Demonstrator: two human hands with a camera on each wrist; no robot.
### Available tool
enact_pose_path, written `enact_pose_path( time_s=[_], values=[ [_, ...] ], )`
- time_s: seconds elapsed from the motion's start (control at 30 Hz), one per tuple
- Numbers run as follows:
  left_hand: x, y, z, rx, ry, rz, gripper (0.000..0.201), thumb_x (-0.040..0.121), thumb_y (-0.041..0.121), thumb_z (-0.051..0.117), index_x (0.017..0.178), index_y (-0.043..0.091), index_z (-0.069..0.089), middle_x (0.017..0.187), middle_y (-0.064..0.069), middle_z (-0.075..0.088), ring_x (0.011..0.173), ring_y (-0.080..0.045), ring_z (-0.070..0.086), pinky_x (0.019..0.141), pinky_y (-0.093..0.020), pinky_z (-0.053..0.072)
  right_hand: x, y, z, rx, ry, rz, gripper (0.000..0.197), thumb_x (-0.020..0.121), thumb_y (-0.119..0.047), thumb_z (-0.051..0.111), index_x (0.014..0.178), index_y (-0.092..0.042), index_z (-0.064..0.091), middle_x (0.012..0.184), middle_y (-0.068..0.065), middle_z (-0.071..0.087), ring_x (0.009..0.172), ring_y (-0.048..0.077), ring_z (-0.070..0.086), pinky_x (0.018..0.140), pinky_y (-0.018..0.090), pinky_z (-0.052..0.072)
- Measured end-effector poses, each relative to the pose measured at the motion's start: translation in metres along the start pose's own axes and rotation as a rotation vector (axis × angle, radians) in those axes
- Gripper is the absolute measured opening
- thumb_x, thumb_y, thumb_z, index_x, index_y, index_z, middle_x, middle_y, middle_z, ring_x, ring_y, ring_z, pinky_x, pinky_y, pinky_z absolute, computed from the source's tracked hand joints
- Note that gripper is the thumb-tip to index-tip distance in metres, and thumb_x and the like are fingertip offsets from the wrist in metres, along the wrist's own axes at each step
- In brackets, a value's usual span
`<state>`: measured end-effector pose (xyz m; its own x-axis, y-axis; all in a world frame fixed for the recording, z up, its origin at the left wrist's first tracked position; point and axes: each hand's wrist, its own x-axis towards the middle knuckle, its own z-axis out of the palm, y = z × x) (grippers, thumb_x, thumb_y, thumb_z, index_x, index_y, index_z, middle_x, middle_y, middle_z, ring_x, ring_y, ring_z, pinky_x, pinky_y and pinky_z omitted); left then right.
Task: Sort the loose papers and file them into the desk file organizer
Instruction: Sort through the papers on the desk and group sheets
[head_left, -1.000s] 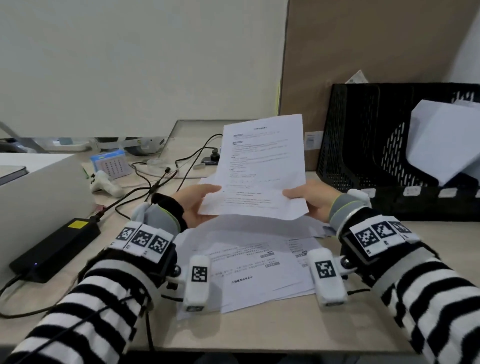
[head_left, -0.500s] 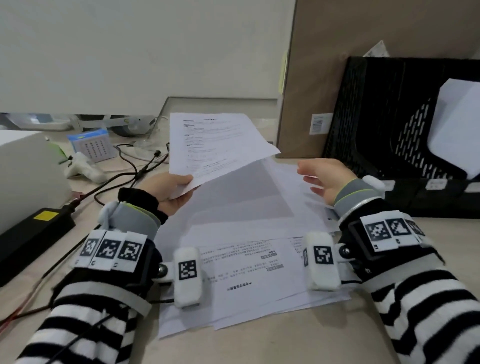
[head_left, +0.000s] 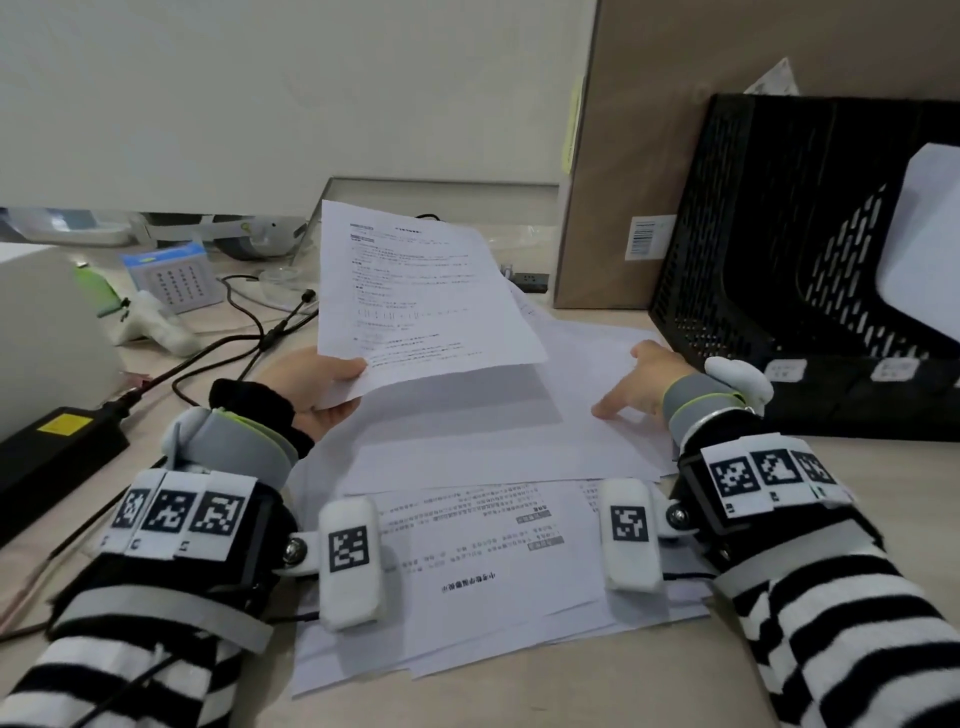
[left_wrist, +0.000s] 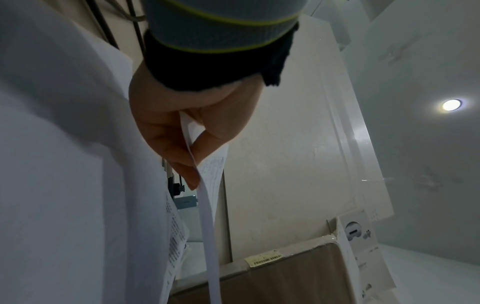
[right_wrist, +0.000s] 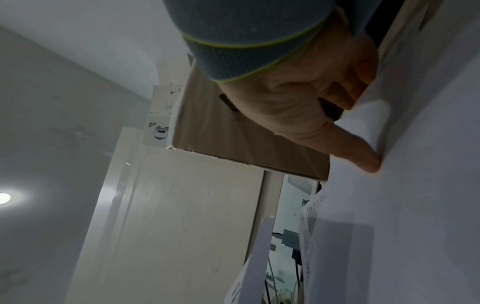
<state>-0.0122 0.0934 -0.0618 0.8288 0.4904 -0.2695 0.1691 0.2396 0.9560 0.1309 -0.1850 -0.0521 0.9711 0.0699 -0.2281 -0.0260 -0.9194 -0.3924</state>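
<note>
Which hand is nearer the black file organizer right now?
The right hand. It rests on the loose papers just left of the file organizer, while the left hand holds a printed sheet further left.

papers (head_left: 467, 545) on desk (head_left: 597, 691), organizer (head_left: 779, 249) right

Both forearms, in black-and-white striped sleeves with tagged wrist bands, reach forward side by side. The left hand (head_left: 306, 384) is raised, its thumb (head_left: 349, 368) on top and its fingers curled underneath, pinching the lower corner of a printed sheet (head_left: 415, 296) that rises beyond the hand. The right hand (head_left: 641, 384) is lower, palm down, with its thumb (right_wrist: 363, 158) stretched out and pressing on a blank sheet (head_left: 493, 436) beneath it, the other fingers loosely bent.
</note>
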Motion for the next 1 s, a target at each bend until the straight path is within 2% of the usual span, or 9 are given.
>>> enact_pose_path(
  time_s=[0.17, 0.3, 0.37, 0.47, 0.57, 0.7, 0.83, 0.93, 1.0],
  values=[
    [0.000, -0.001, -0.001, 0.015, 0.022, 0.004, 0.026, 0.097, 0.002, 0.044, 0.113, 0.022, 0.051, 0.094, 0.003, 0.060, 0.074, -0.010, 0.053, 0.041, -0.010, 0.045, -0.004, 0.003, -0.004, -0.020, 0.111, 0.016, 0.079, 0.071, -0.023, 0.083, 0.136, -0.004, 0.042, 0.129, 0.015, 0.054, 0.118, 0.037, 0.053, 0.099, 0.043, 0.046],
    [0.001, -0.001, -0.001, 0.014, 0.048, 0.013, 0.026, 0.097, 0.002, 0.045, 0.113, 0.022, 0.050, 0.093, 0.004, 0.059, 0.076, -0.009, 0.052, 0.053, -0.019, 0.046, -0.008, 0.013, -0.009, 0.046, 0.137, -0.011, 0.047, 0.070, -0.024, 0.083, 0.109, -0.006, 0.064, 0.110, 0.007, 0.064, 0.104, 0.031, 0.061, 0.094, 0.036, 0.049],
    [0.001, -0.001, -0.003, 0.010, 0.060, 0.015, 0.028, 0.097, 0.002, 0.045, 0.117, 0.023, 0.048, 0.092, 0.004, 0.058, 0.076, -0.008, 0.052, 0.057, -0.020, 0.042, -0.010, 0.016, -0.012, 0.080, 0.144, -0.035, 0.027, 0.073, -0.024, 0.081, 0.079, -0.010, 0.059, 0.089, 0.004, 0.059, 0.093, 0.029, 0.059, 0.081, 0.030, 0.047],
    [0.001, 0.000, -0.003, -0.010, 0.065, 0.007, 0.027, 0.098, 0.002, 0.044, 0.116, 0.021, 0.048, 0.091, 0.004, 0.058, 0.074, -0.009, 0.052, 0.043, -0.014, 0.046, -0.012, 0.021, -0.015, 0.179, 0.194, -0.045, 0.046, 0.074, -0.021, 0.079, 0.053, -0.015, 0.038, 0.060, 0.001, 0.042, 0.068, 0.025, 0.045, 0.055, 0.027, 0.033],
    [0.002, -0.001, -0.003, -0.029, 0.084, 0.007, 0.026, 0.098, 0.001, 0.043, 0.115, 0.019, 0.048, 0.089, 0.003, 0.057, 0.073, -0.008, 0.052, 0.038, -0.010, 0.044, -0.014, 0.027, -0.014, 0.278, 0.230, -0.061, 0.050, 0.077, -0.018, 0.075, 0.049, -0.017, 0.033, 0.054, -0.001, 0.034, 0.051, 0.018, 0.033, 0.048, 0.028, 0.025],
    [0.003, -0.001, -0.003, -0.039, 0.094, 0.014, 0.024, 0.098, 0.000, 0.042, 0.113, 0.018, 0.049, 0.087, 0.002, 0.057, 0.072, -0.009, 0.052, 0.037, -0.010, 0.043, -0.014, 0.034, -0.015, 0.352, 0.338, -0.091, 0.049, 0.081, -0.015, 0.069, 0.045, -0.014, 0.035, 0.049, 0.003, 0.035, 0.046, 0.019, 0.032, 0.047, 0.027, 0.025],
    [0.007, -0.004, -0.006, -0.021, 0.080, -0.009, 0.023, 0.098, 0.000, 0.042, 0.095, 0.019, 0.054, 0.086, 0.000, 0.057, 0.069, -0.011, 0.051, 0.035, -0.011, 0.042, -0.008, 0.038, -0.013, 0.318, 0.395, -0.140, 0.046, 0.081, -0.006, 0.059, 0.047, -0.015, 0.029, 0.049, 0.004, 0.026, 0.048, 0.018, 0.021, 0.046, 0.028, 0.019],
    [0.011, -0.007, -0.008, 0.023, 0.050, -0.033, 0.021, 0.099, 0.002, 0.041, 0.112, 0.016, 0.051, 0.087, -0.003, 0.058, 0.069, -0.015, 0.050, 0.037, -0.013, 0.043, -0.005, 0.040, -0.011, 0.360, 0.399, -0.158, 0.036, 0.081, -0.001, 0.055, 0.051, -0.008, 0.038, 0.051, 0.009, 0.034, 0.053, 0.023, 0.030, 0.050, 0.028, 0.023],
    [0.012, -0.009, -0.008, 0.042, 0.021, -0.048, 0.025, 0.099, 0.002, 0.041, 0.119, 0.015, 0.050, 0.091, -0.003, 0.060, 0.073, -0.017, 0.053, 0.047, -0.020, 0.048, -0.004, 0.040, -0.011, 0.387, 0.429, -0.170, 0.024, 0.080, 0.002, 0.053, 0.057, -0.004, 0.047, 0.056, 0.015, 0.038, 0.058, 0.022, 0.031, 0.052, 0.028, 0.022]
  ],
)
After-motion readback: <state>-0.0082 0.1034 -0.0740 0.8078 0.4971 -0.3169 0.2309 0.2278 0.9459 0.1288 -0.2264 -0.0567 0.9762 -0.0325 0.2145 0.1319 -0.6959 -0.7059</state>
